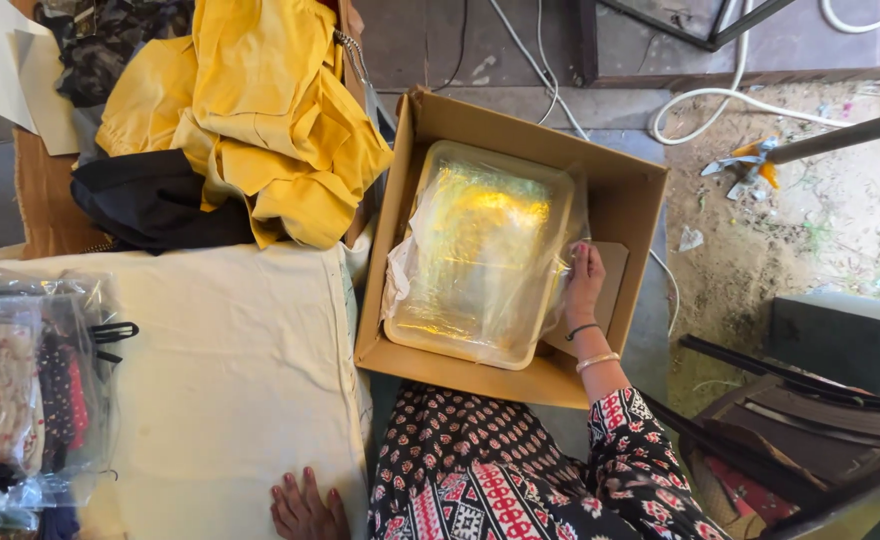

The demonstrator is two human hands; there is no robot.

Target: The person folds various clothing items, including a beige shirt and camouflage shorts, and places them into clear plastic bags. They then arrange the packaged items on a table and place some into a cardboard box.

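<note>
An open cardboard box (632, 190) stands on the floor in front of me. Inside it lies a clear plastic bag holding a folded yellow garment (480, 250). My right hand (582, 283) reaches into the box's right side and pinches the edge of the plastic bag. My left hand (307, 507) rests flat, fingers apart, on the cream cloth covering the table (230, 370) at the bottom of the view. It holds nothing.
Loose yellow garments (260, 110) and a black cloth (150, 200) are piled at the table's far end. Clear bags of patterned clothes (20, 390) lie at the left. White cables (720, 95) and a dark chair (810, 420) are on the right.
</note>
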